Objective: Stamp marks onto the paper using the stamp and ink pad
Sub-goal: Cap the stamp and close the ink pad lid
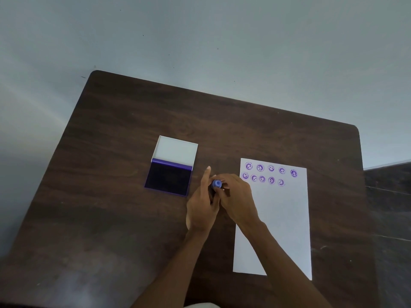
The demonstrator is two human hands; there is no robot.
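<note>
A small blue round stamp (217, 184) is held between both hands, over the bare table between the ink pad and the paper. My left hand (201, 207) grips its lower body, index finger stretched forward. My right hand (236, 198) pinches it from the right, and its forearm crosses the paper's lower left corner. The open ink pad (168, 179) lies to the left, dark purple pad toward me and white lid (176, 151) folded back. The white paper (282, 218) lies to the right, with several purple smiley marks (271, 168) in two rows near its top.
Everything rests on a dark wooden table (111, 196) with rounded far corners. A pale wall or floor lies beyond its far edge. A dark surface (389, 196) shows past the table's right edge.
</note>
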